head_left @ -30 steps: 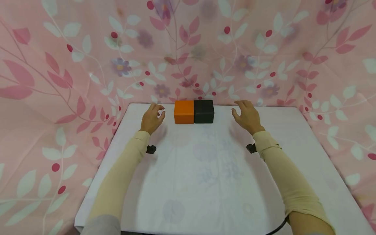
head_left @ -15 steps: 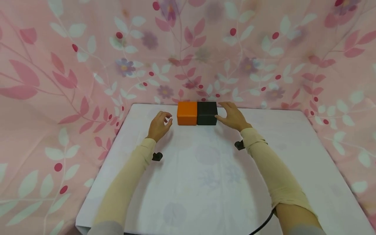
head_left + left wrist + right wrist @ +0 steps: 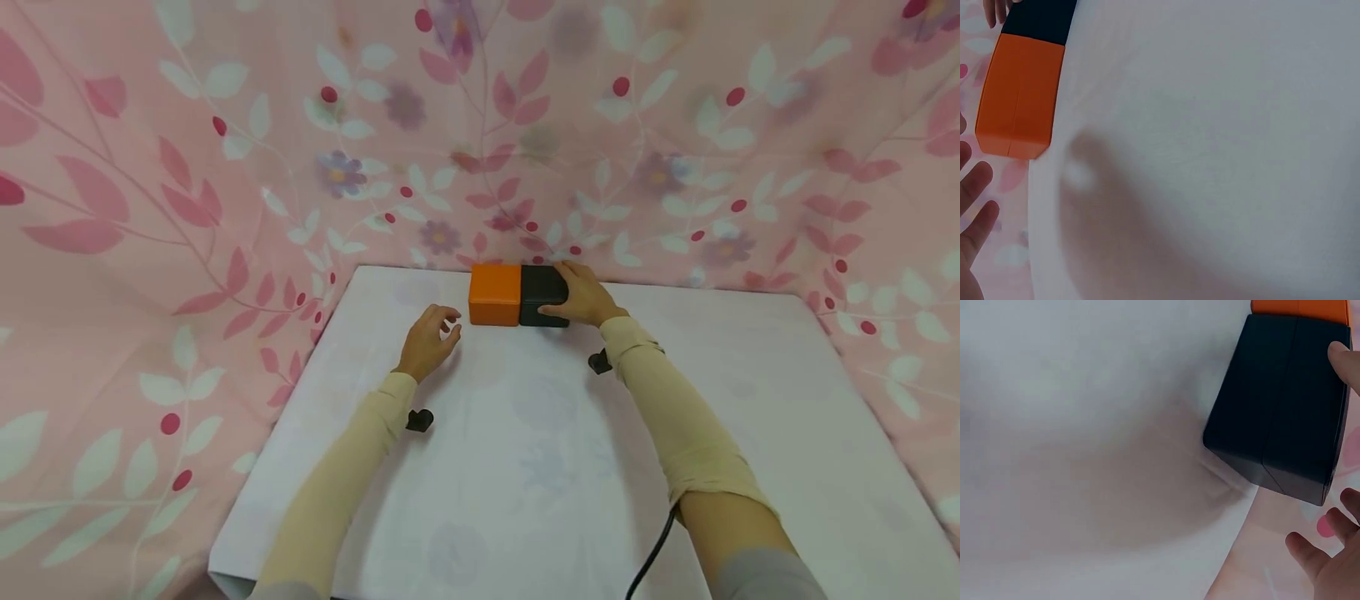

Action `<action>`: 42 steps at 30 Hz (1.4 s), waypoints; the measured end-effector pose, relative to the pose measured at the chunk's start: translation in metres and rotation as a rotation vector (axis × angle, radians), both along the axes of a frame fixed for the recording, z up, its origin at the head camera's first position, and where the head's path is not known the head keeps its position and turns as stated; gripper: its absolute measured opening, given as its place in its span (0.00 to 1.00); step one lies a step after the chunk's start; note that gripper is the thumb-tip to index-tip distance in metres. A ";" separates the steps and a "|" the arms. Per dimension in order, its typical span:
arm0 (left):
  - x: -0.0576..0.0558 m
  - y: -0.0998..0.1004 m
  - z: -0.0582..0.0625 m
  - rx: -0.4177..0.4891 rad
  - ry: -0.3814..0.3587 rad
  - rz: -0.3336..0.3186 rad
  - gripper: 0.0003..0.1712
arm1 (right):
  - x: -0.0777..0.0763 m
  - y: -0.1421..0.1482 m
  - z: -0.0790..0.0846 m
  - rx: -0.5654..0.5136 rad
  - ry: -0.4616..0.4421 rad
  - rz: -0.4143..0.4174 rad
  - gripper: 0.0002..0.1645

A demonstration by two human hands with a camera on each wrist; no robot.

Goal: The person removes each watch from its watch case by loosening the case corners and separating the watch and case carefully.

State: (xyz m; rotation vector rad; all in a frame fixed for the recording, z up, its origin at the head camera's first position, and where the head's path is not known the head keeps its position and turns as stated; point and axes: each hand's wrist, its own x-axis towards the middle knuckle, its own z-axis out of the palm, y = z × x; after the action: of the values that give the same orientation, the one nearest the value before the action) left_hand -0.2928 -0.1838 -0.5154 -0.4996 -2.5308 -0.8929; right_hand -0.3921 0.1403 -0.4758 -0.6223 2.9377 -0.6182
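An orange box (image 3: 495, 295) and a black box (image 3: 543, 296) stand side by side near the table's back edge. My right hand (image 3: 581, 296) grips the black box at its right end, thumb across the front face and a finger over the back. The thumb (image 3: 1345, 362) lies on the black face in the right wrist view, while the other fingers (image 3: 1308, 554) spread off past the end. Just left of and in front of the orange box, my left hand (image 3: 427, 340) is held above the table, fingers loosely bent and nothing in them.
A white cloth covers the table (image 3: 510, 483). Pink floral curtain (image 3: 420, 183) hangs close behind it and along both sides. A dark camera sits under each wrist, and a black cable (image 3: 651, 554) runs down from the right forearm.
My right hand has moved left from beside the boxes onto the black box. The left hand has drawn a little nearer the front. The head view has shifted slightly left.
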 end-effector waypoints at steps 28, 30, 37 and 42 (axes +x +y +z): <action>0.014 0.012 -0.012 -0.001 -0.049 -0.045 0.11 | -0.003 0.024 -0.007 -0.011 -0.102 -0.015 0.76; 0.014 0.011 -0.013 0.002 -0.049 -0.054 0.11 | -0.003 0.025 -0.008 -0.022 -0.097 0.002 0.76; 0.015 0.011 -0.013 -0.014 -0.099 -0.060 0.11 | 0.002 0.023 -0.009 -0.030 -0.098 0.028 0.76; 0.016 0.011 -0.014 -0.014 -0.113 -0.058 0.10 | 0.010 0.019 -0.008 -0.057 -0.118 0.045 0.77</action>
State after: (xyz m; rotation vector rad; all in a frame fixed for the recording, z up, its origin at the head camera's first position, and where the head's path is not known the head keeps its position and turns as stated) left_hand -0.2771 -0.1731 -0.5293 -0.5434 -2.6381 -0.9506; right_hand -0.3821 0.1591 -0.4840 -0.6326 2.7978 -0.7104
